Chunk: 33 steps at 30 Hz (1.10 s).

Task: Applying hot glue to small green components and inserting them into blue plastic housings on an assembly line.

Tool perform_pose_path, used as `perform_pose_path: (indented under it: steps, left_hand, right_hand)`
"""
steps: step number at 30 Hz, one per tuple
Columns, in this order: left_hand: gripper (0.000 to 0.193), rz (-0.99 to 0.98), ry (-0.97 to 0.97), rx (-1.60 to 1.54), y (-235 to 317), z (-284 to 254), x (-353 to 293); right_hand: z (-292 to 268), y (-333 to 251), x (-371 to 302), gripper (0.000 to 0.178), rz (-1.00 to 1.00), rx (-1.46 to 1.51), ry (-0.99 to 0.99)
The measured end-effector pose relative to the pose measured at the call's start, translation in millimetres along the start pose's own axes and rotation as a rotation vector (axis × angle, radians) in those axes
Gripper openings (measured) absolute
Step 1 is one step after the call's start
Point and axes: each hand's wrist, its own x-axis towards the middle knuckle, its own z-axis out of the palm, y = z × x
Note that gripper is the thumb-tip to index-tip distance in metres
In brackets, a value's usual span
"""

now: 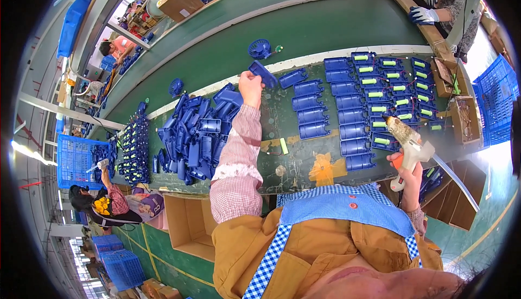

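My left hand is stretched out over the green workbench, its fingers pinching a blue plastic housing. To the left of that forearm lies a heap of blue plastic housings. In my right hand, near the bench's front edge, is a white and orange glue gun with a brown-crusted nozzle and a glue stick sticking out behind. Beyond the nozzle, housings with light-green battery cells and thin wires lie in rows. Columns of bare housings lie left of these. A loose green cell rests between my arms.
A round blue grille part lies on the green conveyor past the bench. Small cardboard boxes and a blue crate stand at the right. A co-worker's gloved hand is at the far right; another person works at left.
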Motion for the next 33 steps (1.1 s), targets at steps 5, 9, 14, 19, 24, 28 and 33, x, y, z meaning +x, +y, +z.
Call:
perform_pose_path:
  steps: [5,9,14,19,24,28,33]
  left_hand:
    - [0.048,-0.263,0.076,-0.312,-23.5,25.3,33.3]
    - [0.052,-0.330,0.034,-0.204,-27.8,43.1,29.5]
    - [0.049,0.157,0.158,0.584,-20.6,40.4,8.9]
    - [0.023,0.682,0.108,0.753,-30.3,26.1,8.6]
    - [0.011,0.630,-0.110,0.696,-36.0,33.7,8.0]
    - [0.009,0.623,-0.170,0.624,-31.5,50.3,0.6]
    - [0.012,0.676,-0.211,0.625,-29.5,65.3,-6.8]
  right_hand:
    - [-0.3,-1.7,-4.2,0.050,-0.020,0.021,0.012]
    - [-1.7,-2.5,-4.4,0.049,-0.027,0.006,0.032]
    - [-4.3,0.5,-2.0,0.048,-0.029,0.006,0.034]
    - [-1.6,1.6,0.2,0.049,-0.013,0.026,0.024]
    - [-1.6,1.8,0.7,0.049,-0.006,0.036,0.020]
    - [-3.4,4.8,0.4,0.049,-0.010,0.032,0.029]
    - [-2.3,2.4,-1.2,0.049,-0.026,0.038,0.028]
